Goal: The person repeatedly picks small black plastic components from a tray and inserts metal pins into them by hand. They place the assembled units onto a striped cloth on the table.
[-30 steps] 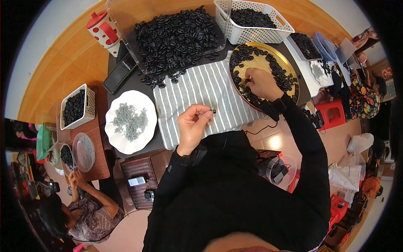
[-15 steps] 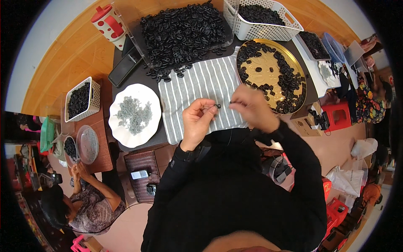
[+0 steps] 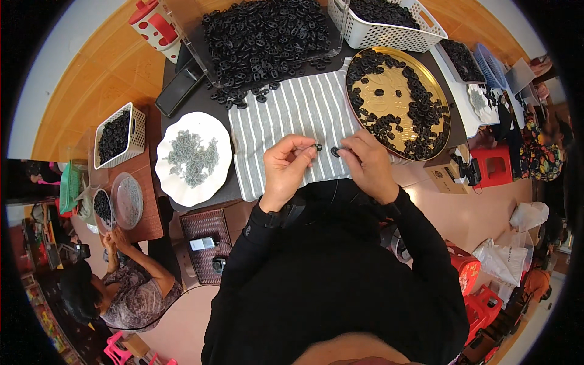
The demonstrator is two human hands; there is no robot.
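Above the grey-and-white striped cloth [image 3: 267,131], my left hand [image 3: 285,170] pinches a small black plastic piece [image 3: 318,147] between thumb and index finger. Just to its right, my right hand [image 3: 372,170] has its fingertips closed on another small black piece [image 3: 335,152], oval in outline. A short gap separates the two pieces. A gold round tray [image 3: 380,106] beyond my right hand carries many similar black pieces. Left of the cloth stands a white scalloped plate [image 3: 176,191] with a heap of small grey pieces [image 3: 193,159].
At the back, a clear bin [image 3: 338,45] is heaped with black two-holed pieces, some spilled out in front. A white basket [image 3: 389,38] stands beside it. A phone [image 3: 177,91] and a spotted tumbler [image 3: 153,27] lie left. A co-worker [image 3: 137,298] sits at a side table.
My right hand has come down and turned, and the black piece in its fingertips now shows clearly beside the left hand. My left hand keeps its pinch, nearly in place.
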